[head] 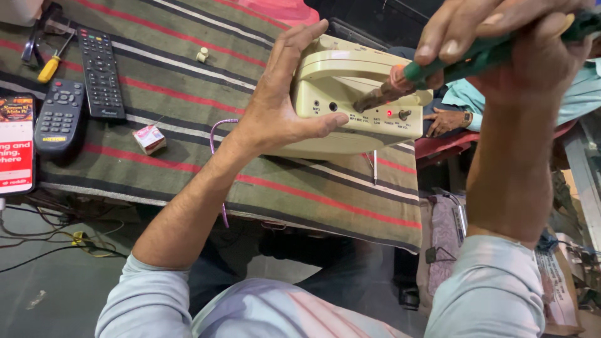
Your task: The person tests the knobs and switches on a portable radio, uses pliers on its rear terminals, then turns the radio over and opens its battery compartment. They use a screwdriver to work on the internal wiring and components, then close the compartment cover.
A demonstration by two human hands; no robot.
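Cream radio (350, 94) — left hand (282, 106) fingers (300, 40) wrapped round — screwdriver (438, 69) touching.

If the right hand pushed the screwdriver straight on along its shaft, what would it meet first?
Most likely the cream device: the right hand aims the green-handled screwdriver at its control panel, the tip apparently already there, while the left hand steadies it.

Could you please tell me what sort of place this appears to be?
Probably a small electronics repair bench: a beige device is worked on with a green-handled tool, while remote controls and a yellow-handled screwdriver lie on a striped cloth.
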